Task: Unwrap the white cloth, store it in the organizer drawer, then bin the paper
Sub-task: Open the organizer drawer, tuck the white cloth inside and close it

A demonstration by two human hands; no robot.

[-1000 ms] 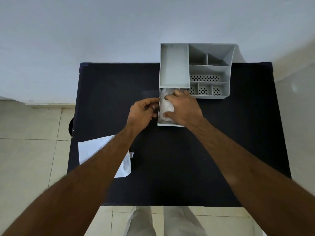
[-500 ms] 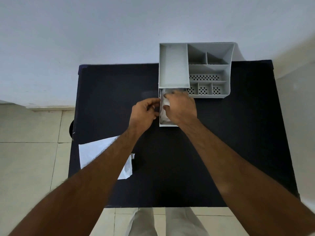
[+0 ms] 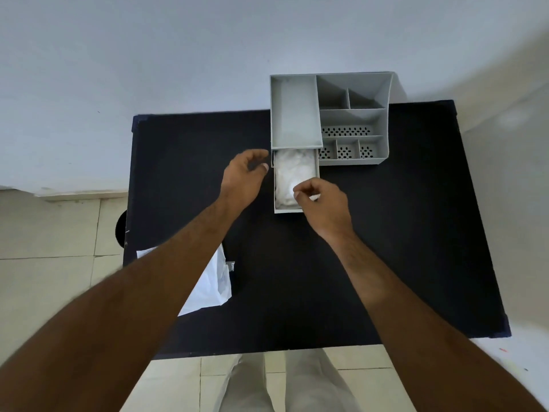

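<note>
We see white cloth (image 3: pixel 292 176) bunched inside pulled-out drawer (image 3: pixel 296 210) of grey organizer (image 3: pixel 353 115). Left hand (image 3: pixel 242 181) loosely spread, empty. Right hand (image 3: pixel 325 203) fingers curled, holding nothing we can see. Paper (image 3: pixel 215 288) on table (image 3: pixel 386 248) near left edge: light, limp, crumples easily; we judge pinching free edge works.

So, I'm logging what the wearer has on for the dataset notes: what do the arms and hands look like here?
Both forearms are bare right to the frame edge, with no sleeves in view. The left hand and right hand wear no gloves, and no rings, watch or bands show on them. Light-coloured trousers show below the table edge.
</note>
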